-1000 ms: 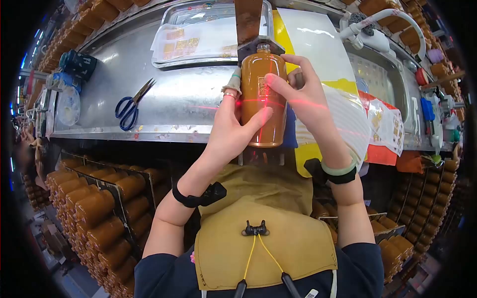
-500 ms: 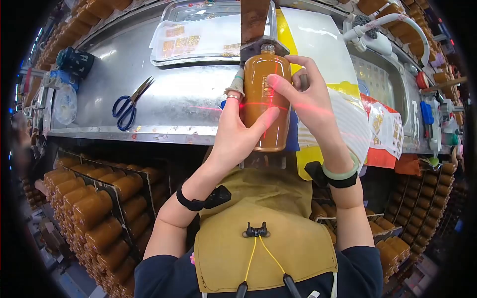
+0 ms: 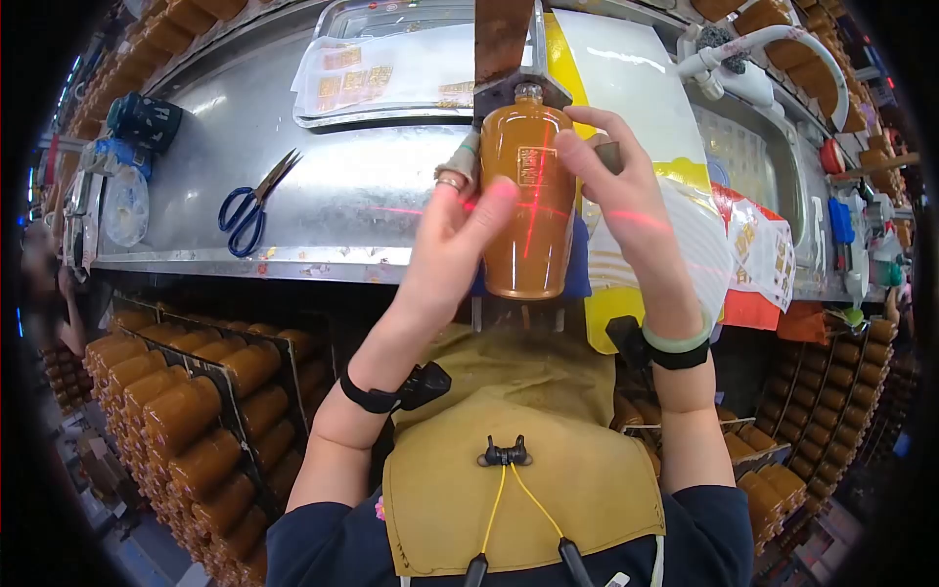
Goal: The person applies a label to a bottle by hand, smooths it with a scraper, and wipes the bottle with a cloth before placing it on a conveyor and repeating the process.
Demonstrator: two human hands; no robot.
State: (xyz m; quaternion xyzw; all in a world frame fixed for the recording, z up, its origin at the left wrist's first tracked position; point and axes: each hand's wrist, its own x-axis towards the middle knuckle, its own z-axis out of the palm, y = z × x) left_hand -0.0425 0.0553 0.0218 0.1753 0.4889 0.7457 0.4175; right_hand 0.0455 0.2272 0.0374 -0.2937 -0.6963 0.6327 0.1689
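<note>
Glossy brown bottle (image 3: 533, 233) flanked by half-curled left hand (image 3: 445, 252) and right hand (image 3: 627, 192)
Grip cannot be told; probably slick, rigid, best clasped by its sides.

blue-handled scissors (image 3: 259, 196) on metal counter (image 3: 337, 186) | dark container (image 3: 145, 120), left | white faucet (image 3: 751, 42), right

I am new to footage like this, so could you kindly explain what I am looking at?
There is no robot here: a single camera looks forward and down from the wearer's head. The left hand and right hand flank a brown bottle, which is crossed by red lines of light; how firmly either hand touches it is hard to tell. On the metal bench lie scissors and, farther back, a tray with printed sheets.
</note>
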